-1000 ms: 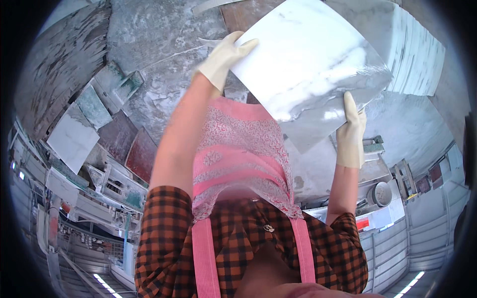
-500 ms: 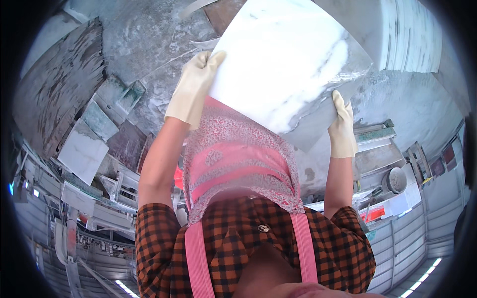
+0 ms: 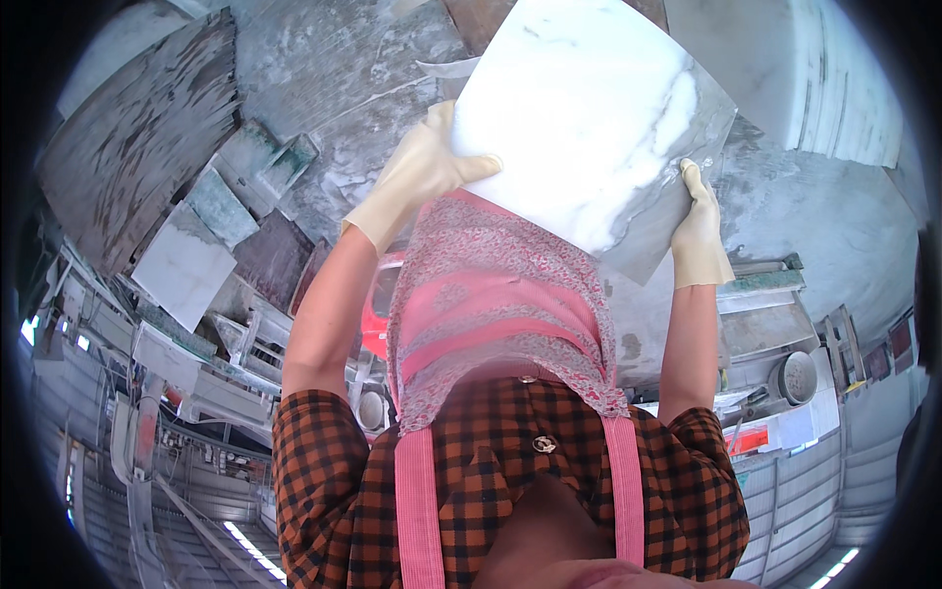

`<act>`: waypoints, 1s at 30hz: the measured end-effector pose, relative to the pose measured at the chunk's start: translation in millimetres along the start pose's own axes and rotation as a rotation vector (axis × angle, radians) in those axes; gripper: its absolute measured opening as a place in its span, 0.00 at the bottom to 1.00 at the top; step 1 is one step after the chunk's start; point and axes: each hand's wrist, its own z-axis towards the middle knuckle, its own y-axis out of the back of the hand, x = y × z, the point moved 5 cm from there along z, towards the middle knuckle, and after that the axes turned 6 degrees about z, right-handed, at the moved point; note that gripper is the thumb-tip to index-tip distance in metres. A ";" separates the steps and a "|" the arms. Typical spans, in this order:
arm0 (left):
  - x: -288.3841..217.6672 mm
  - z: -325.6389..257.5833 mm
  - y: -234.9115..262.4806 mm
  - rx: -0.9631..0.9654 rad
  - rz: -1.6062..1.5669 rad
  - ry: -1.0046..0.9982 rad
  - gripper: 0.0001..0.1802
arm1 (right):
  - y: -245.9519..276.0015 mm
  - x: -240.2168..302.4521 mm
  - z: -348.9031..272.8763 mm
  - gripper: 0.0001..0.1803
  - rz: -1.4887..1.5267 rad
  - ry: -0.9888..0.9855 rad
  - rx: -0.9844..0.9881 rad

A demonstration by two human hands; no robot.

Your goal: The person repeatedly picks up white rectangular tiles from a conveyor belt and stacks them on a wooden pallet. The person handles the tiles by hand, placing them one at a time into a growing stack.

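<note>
A square white tile with grey marble veining is held tilted in front of me, bright light glaring off its glossy face. In a cream rubber glove, my left hand grips its left edge. The left thumb lies over the face, while the other fingers are mostly hidden behind the tile. On the opposite side my right hand, gloved the same way, holds the right edge near the lower corner. Its thumb is on the front, and its remaining fingers are largely out of sight.
Upright white slabs stand in a row at the far right. A dark, rough-faced stack sits at far left, near loose tile pieces. A round grey bucket is at the right, beside a ledge.
My left hand has shifted along the tile's edge, and its thumb now reaches onto the face. The tile sits slightly farther right in view, still between both hands.
</note>
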 end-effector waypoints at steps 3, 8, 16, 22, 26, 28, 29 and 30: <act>-5.1 -5.4 1.9 -0.082 0.101 0.002 0.48 | 0.8 -4.7 4.0 0.28 0.000 -0.002 0.016; -5.2 -7.8 0.4 -0.138 -0.035 0.121 0.37 | 5.0 -11.2 9.8 0.27 0.001 0.005 0.039; 8.9 3.9 1.5 -0.358 -0.231 0.089 0.22 | -3.4 -12.0 7.6 0.25 0.070 0.024 0.201; 33.2 16.2 -16.2 -0.269 -0.604 0.184 0.20 | -18.6 -15.1 -24.5 0.22 0.224 -0.252 0.387; 44.3 43.5 -28.5 -0.191 -0.514 0.222 0.24 | -40.5 21.6 -37.7 0.25 0.170 -0.078 0.515; 39.6 59.9 -30.0 -0.254 -0.127 -0.025 0.29 | -45.5 33.8 -39.4 0.26 0.097 -0.060 0.382; 42.3 67.6 -35.6 -0.243 0.069 -0.068 0.32 | -50.7 41.3 -38.9 0.26 0.077 -0.037 0.387; 53.1 70.4 -40.0 -0.198 0.064 -0.074 0.39 | -53.3 49.1 -36.2 0.23 -0.005 0.045 0.337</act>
